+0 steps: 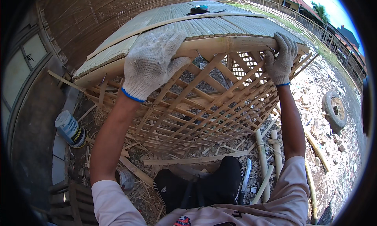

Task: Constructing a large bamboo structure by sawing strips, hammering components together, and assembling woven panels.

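A bamboo edge strip [227, 43] runs along the near side of a slatted bamboo top [172, 23], above a lattice of crossed slats [196, 96]. My left hand [153, 61], in a pale knitted glove with a blue cuff, grips the strip left of the middle, thumb below and fingers over the top. Gloved the same way, my right hand [282, 57] wraps round the strip near its right end. Nails stick out of the strip, one [199, 53] between my hands and another [271, 48] beside my right thumb. A thin batten [153, 26] lies across the top.
A teal and black object [199, 10] rests on the top. White bucket [70, 127] at left; bamboo poles [262, 167] and a long blade [246, 175] by my legs. A loose slat [196, 159] lies below the lattice. An old tyre [334, 110] sits on rubble at right.
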`<state>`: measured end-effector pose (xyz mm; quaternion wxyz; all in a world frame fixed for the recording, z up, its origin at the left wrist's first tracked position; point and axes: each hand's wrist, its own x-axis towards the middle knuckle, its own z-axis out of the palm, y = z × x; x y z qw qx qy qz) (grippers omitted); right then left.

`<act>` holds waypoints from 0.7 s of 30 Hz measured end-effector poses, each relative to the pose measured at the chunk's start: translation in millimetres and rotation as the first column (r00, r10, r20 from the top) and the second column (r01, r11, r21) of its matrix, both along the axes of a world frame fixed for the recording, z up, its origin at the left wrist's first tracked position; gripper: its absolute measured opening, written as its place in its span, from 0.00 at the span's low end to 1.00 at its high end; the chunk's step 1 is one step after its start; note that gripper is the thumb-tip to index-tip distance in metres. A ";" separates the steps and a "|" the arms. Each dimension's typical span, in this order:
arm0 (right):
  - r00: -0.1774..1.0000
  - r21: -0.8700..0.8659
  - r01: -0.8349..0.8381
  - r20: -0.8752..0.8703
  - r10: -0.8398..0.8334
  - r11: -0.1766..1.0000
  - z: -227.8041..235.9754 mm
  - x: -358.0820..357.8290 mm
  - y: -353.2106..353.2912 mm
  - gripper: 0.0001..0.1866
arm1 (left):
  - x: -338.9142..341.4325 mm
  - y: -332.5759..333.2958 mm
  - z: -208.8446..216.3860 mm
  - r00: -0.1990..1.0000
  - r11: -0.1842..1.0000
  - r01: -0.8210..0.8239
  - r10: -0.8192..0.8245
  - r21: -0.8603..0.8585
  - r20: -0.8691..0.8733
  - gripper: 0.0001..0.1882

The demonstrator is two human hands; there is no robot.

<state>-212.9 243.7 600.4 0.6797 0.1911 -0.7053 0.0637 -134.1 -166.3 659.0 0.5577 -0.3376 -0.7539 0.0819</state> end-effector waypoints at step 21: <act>0.996 0.041 0.081 0.028 -0.082 0.996 -8.1 -5.6 3.5 0.36 | -16.3 -0.8 -6.8 0.994 0.995 0.012 -0.001 0.098 -0.109 0.37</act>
